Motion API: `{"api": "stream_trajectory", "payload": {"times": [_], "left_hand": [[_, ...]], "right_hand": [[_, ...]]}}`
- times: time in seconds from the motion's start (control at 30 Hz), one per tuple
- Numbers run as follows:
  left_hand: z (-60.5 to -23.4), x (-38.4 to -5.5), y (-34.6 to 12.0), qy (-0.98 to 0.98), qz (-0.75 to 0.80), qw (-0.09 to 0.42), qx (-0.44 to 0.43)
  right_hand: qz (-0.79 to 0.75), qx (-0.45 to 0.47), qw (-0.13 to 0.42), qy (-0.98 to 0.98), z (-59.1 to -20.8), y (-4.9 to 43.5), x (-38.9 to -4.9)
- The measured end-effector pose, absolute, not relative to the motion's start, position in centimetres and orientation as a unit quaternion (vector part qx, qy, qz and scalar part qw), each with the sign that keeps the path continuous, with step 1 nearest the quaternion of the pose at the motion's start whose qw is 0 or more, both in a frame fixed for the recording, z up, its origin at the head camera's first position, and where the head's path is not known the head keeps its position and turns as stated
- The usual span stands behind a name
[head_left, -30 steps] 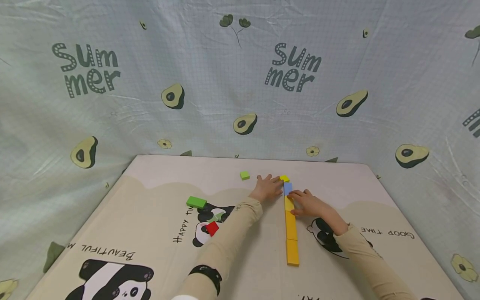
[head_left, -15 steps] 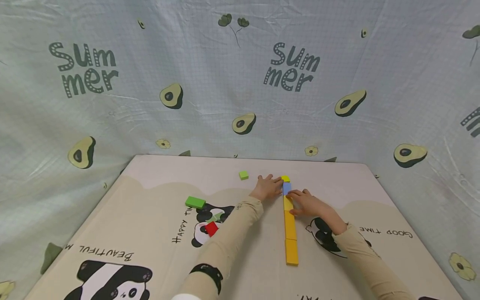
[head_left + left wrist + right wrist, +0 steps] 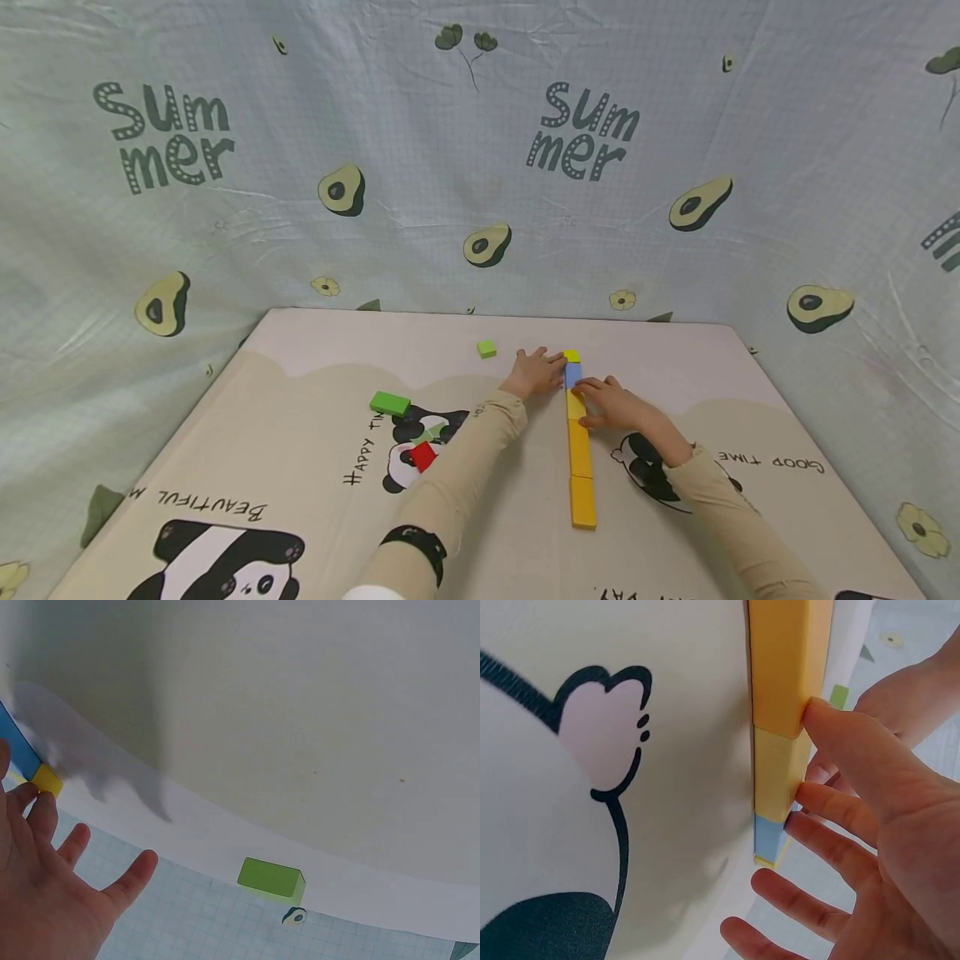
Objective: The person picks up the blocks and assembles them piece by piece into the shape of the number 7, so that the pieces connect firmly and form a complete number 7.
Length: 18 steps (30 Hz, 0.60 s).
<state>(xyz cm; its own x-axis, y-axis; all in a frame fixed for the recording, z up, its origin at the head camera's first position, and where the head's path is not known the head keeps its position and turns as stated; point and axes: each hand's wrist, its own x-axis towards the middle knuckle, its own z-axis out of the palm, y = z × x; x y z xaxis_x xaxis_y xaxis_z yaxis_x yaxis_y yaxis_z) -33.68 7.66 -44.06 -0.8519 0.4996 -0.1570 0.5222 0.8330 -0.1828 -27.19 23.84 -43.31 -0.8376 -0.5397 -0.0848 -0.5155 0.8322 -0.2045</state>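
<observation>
A straight row of blocks runs away across the table: orange-yellow blocks (image 3: 580, 450) in the near part, then a blue block (image 3: 573, 375), with a small yellow block (image 3: 572, 356) at the far end. From the left, my left hand (image 3: 535, 372) touches the far end with spread fingers; two fingertips (image 3: 46, 802) meet the yellow block (image 3: 48, 780) in the left wrist view. On the opposite side, my right hand (image 3: 618, 406) rests its thumb and fingertips along the row. Its thumb touches an orange block (image 3: 784, 667), and two fingers lie near the blue block (image 3: 768, 838).
Left of the row lie a small light green block (image 3: 487, 349), a longer green block (image 3: 390, 404) and a red block (image 3: 423, 456) near the left forearm. The table (image 3: 300, 467) carries panda prints and ends at a hanging printed sheet (image 3: 420, 208).
The small yellow block has shifted slightly and lines up more squarely with the blue one. Both hands stay almost in place; the view has shifted slightly.
</observation>
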Motion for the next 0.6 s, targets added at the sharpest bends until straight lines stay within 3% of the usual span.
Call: {"api": "stream_trajectory", "payload": {"times": [0.6], "left_hand": [[-44.14,-33.86,7.13,0.952,-0.102,0.055,0.283]], "right_hand": [[-0.146,-0.280,0.077,0.946,-43.82,24.23,-27.77]]}}
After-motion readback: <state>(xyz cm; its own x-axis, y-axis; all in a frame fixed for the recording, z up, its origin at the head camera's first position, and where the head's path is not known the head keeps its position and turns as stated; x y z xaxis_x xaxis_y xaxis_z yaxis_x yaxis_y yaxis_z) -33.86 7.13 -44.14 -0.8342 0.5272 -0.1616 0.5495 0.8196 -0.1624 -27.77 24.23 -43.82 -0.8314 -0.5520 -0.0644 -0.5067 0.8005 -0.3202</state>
